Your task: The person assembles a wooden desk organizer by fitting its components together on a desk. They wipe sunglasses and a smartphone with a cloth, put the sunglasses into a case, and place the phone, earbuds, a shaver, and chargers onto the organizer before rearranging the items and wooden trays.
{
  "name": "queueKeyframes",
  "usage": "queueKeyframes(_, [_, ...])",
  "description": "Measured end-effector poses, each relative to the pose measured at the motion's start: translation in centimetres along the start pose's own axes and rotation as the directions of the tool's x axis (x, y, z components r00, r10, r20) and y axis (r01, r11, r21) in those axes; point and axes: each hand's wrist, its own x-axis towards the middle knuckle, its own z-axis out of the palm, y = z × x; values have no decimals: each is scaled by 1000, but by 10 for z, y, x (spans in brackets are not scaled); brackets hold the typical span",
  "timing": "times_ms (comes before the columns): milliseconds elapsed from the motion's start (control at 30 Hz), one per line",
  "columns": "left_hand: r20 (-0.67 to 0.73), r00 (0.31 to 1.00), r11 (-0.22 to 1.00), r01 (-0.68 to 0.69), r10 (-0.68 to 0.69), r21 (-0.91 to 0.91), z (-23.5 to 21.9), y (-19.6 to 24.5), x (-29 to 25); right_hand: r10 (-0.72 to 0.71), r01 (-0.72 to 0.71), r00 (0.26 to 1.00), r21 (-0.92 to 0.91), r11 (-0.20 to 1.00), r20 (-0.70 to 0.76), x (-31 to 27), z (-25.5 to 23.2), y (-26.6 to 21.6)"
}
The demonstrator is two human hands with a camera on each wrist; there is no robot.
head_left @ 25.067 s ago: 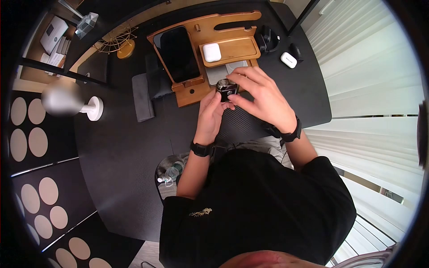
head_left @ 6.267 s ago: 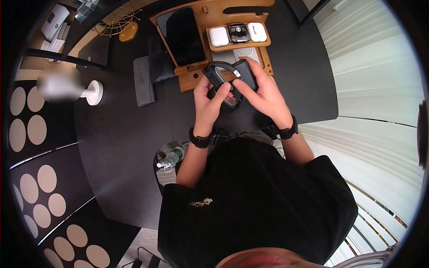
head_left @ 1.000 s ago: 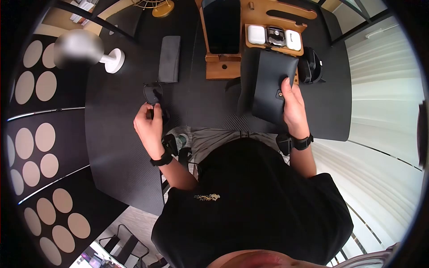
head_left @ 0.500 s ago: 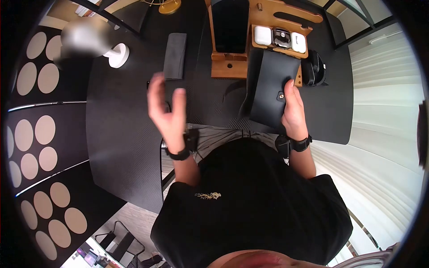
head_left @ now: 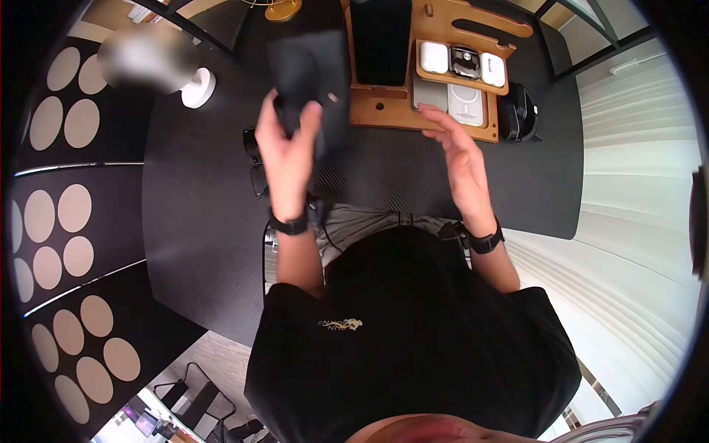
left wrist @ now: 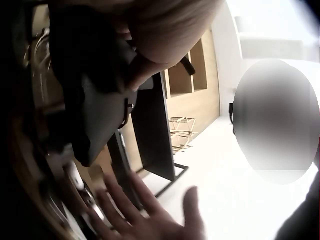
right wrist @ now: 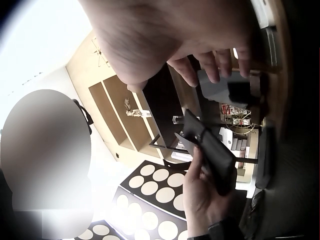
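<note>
My left hand (head_left: 286, 159) grips a black leather pouch (head_left: 336, 70) with a small metal snap, held over the left-middle of the desk and blurred by motion. The left wrist view shows the pouch (left wrist: 102, 112) under the thumb and fingers; in the right wrist view its thin edge and flap stand tilted. Black sunglasses (head_left: 257, 179) lie on the desk beside the left wrist, partly covered by that hand. In front of the wooden stand (head_left: 432, 114), my right hand (head_left: 464, 166) hovers with fingers loosely extended, holding nothing.
On the stand are a phone (head_left: 380, 44), two white earbud cases (head_left: 434, 57) with a small black device (head_left: 465, 63) between them, and a white charging pad (head_left: 465, 105). Right of it lies a black strapped object (head_left: 519, 114). A white lamp base (head_left: 198, 88) stands left.
The pouch has passed from my right hand to my left and moved leftward. The sunglasses were set down on the left. Earlier, the black device and second earbud case came onto the stand.
</note>
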Motion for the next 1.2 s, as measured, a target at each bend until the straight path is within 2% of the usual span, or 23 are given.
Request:
queueKeyframes(67, [55,997,980,-69,60,185,-17,-20,36,2,-1,1000,6,1000,-17,1,-6,1])
queueKeyframes(133, [85,996,970,-50,31,239,-20,-32,62,-10,11,998,16,1000,-61,2,-9,4])
queueKeyframes(200, [150,985,902,-140,84,409,-17,-61,87,-18,19,997,8,1000,-79,2,-9,3])
queueKeyframes(267, [157,985,883,-134,70,450,-6,-71,101,-8,9,996,9,1000,-87,1,-9,2])
queueKeyframes(333, [249,966,828,-200,75,524,5,-73,109,-7,8,996,13,1000,-90,1,-9,2])
queueKeyframes(400, [269,962,808,-198,51,555,12,-76,111,-5,7,996,18,1000,-93,0,-9,1])
queueKeyframes(500, [246,969,627,-171,-35,760,21,-69,106,5,-3,996,19,1000,-89,-1,-11,-1])
queueKeyframes(600, [276,961,555,-219,-19,802,13,-59,103,4,-2,995,23,1000,-103,-2,-15,-1])
queueKeyframes(633, [286,950,598,-159,-124,786,10,-46,99,-9,11,994,20,1000,-108,-2,-16,0])
queueKeyframes(667, [288,949,597,-160,-126,786,6,-47,99,-19,21,994,18,1000,-112,-3,-18,0])
queueKeyframes(733, [370,929,661,-272,-8,699,-7,-49,99,-17,20,993,27,999,-115,-2,-19,1])
queueKeyframes(767, [389,921,728,-246,-31,640,-12,-48,99,-18,22,993,33,999,-119,-1,-20,2])
queueKeyframes(800, [388,921,727,-245,-32,641,-17,-46,99,-18,22,993,35,999,-118,-1,-20,3])
queueKeyframes(867, [338,941,569,-267,-21,778,-27,-41,97,-22,27,993,41,999,-115,0,-22,3])
queueKeyframes(933, [296,954,546,-226,-44,807,-34,-41,89,-17,22,993,37,999,-115,-1,-21,1])
queueKeyframes(1000, [229,966,415,-162,-117,895,-37,-42,80,-13,16,993,32,999,-113,0,-22,1])
queueKeyframes(1033, [216,959,400,-128,-182,907,-35,-40,78,-12,16,994,36,999,-108,0,-22,2])
queueKeyframes(1067, [214,959,400,-126,-183,908,-36,-43,77,-11,15,995,40,999,-101,0,-21,3])
queueKeyframes(1133, [266,935,376,-166,-233,912,-39,-52,75,-11,15,995,44,999,-96,0,-21,3])
queueKeyframes(1200, [279,940,395,-184,-197,900,-40,-56,76,-12,16,996,47,999,-93,0,-20,3])
